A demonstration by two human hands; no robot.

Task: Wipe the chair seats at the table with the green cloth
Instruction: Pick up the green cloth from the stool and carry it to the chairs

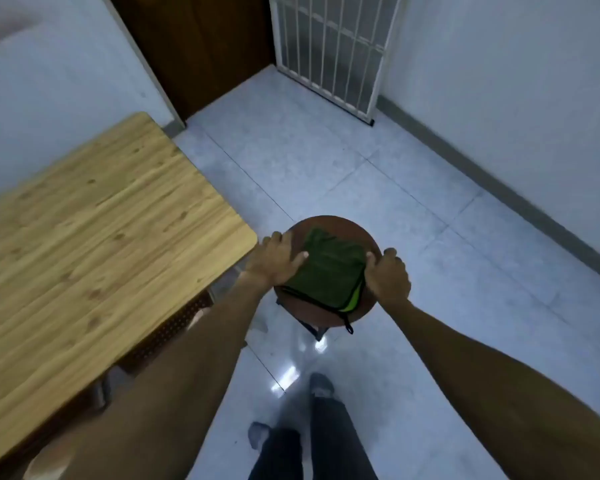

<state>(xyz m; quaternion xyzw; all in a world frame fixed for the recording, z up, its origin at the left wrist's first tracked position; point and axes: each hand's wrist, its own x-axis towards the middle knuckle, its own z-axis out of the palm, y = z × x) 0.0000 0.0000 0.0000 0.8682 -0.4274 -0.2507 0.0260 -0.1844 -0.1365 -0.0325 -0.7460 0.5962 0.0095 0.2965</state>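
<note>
A round brown stool seat [329, 224] stands on the floor just off the corner of the wooden table [94, 216]. A folded green cloth [329, 268] with a black trim and a small loop lies flat on the seat. My left hand [278, 259] grips the seat's left rim, thumb touching the cloth's left edge. My right hand [388, 275] holds the seat's right rim, fingers curled over it beside the cloth. The stool's legs are mostly hidden under the seat.
A dark perforated chair seat [174, 327] sits tucked under the table's near edge. A brown door [201, 46] and a white barred gate [329, 53] close the far end. Walls run along both sides of the tiled floor [378, 174]. My legs and feet [312, 431] show below.
</note>
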